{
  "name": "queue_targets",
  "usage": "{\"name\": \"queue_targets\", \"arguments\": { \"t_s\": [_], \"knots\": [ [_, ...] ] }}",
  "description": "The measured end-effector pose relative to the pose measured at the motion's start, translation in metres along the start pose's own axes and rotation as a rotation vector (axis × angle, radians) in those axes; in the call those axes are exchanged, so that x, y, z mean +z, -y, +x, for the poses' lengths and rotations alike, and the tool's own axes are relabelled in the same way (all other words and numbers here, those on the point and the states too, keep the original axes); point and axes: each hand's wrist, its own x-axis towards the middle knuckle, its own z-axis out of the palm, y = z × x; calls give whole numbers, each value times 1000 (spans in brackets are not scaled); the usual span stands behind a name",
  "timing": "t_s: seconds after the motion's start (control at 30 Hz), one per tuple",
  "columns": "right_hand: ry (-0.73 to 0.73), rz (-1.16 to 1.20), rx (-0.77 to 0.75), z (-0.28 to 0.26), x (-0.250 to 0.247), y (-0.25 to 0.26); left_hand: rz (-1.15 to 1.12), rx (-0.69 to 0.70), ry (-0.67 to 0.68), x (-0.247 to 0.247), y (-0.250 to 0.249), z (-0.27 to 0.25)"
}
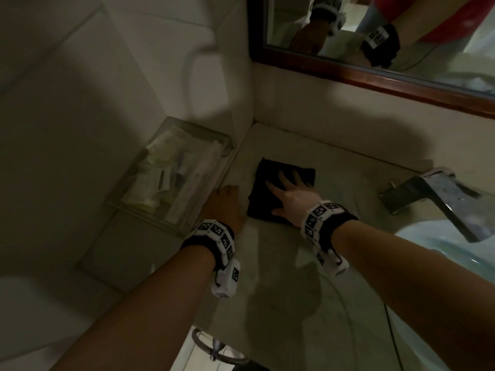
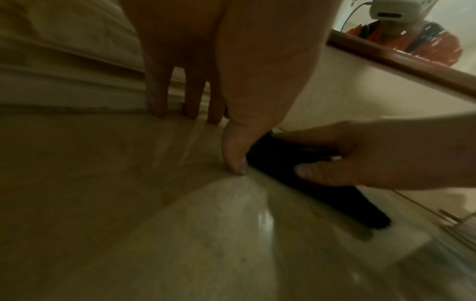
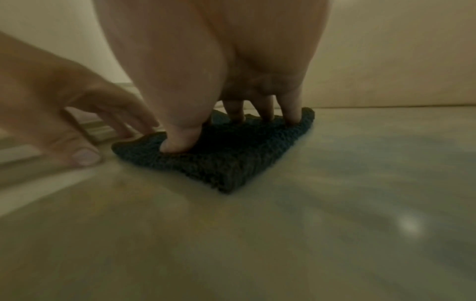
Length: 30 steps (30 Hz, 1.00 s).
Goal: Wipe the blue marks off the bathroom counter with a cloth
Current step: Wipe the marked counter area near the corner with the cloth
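Observation:
A dark folded cloth [image 1: 265,194] lies flat on the pale bathroom counter [image 1: 267,263] near its back left corner. My right hand [image 1: 288,192] presses down on the cloth [image 3: 231,158] with straight, spread fingers [image 3: 292,114]. My left hand [image 1: 223,203] rests flat on the counter just left of the cloth, fingertips [image 2: 157,108] touching the surface by the wall edge, thumb beside the cloth [image 2: 322,189]. Faint bluish smears show on the counter [image 3: 386,163] to the right of the cloth.
A glass shelf [image 1: 171,178] with small packets sits left of the counter, below its edge. A metal faucet [image 1: 428,196] and the basin [image 1: 442,250] lie to the right. A wood-framed mirror [image 1: 375,73] hangs above the back wall.

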Motion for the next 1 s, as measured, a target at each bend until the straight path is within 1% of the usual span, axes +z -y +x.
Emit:
{"name": "queue_targets", "arguments": {
  "t_s": [0.07,0.2,0.4,0.57,0.77,0.87,1.0],
  "knots": [
    [-4,-11,-15,11,-4,13,-4,-34,-38,0,-2,1],
    [18,-49,-34,31,-14,31,6,-53,-22,-1,-1,3],
    [87,-66,-16,55,-28,38,62,-58,-30,-2,-4,2],
    [130,-70,12,59,-35,38,56,-64,-6,-5,-7,7],
    [99,-18,14,51,-32,25,37,-76,25,-12,-11,5],
    [109,33,73,46,-30,10,-1,-62,26,-13,-11,3],
    [114,105,169,31,-29,-20,38,-20,50,-15,-10,4]
  ]
}}
